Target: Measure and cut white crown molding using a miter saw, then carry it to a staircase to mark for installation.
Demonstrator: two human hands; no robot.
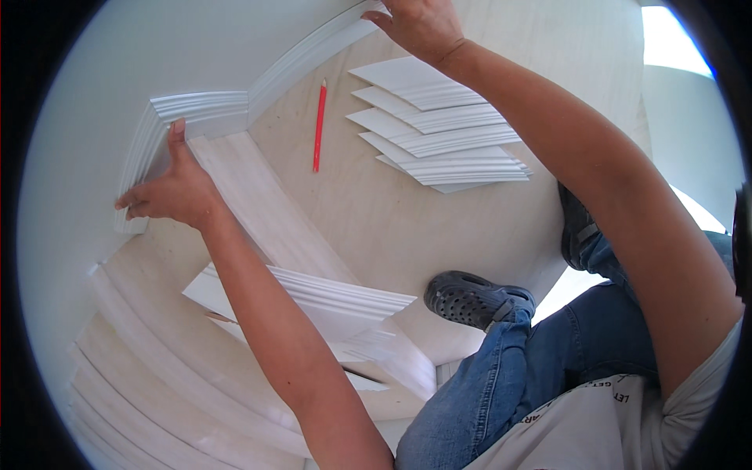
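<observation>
White skirting board with a ridged edge runs round a stepped wall corner. My left hand (174, 178) presses a short skirting board piece (142, 153) against the wall, thumb at the corner joint and fingers at the near end. Its thumb and fingers are spread across the piece. Beside it, a middle section (211, 106) meets a longer section (305, 59) along the wall. At the far end of that longer section is my right hand (419, 27), its thumb stretched out against the board. The upper frame edge cuts off some of its fingers.
A red pencil (319, 125) lies on the pale wooden surface (345, 219). Several cut white moulding pieces (446, 129) are stacked under my right forearm. More offcuts (337, 298) and a long pale board (258, 196) lie around my left forearm. A dark clog (470, 299) is near the surface's edge.
</observation>
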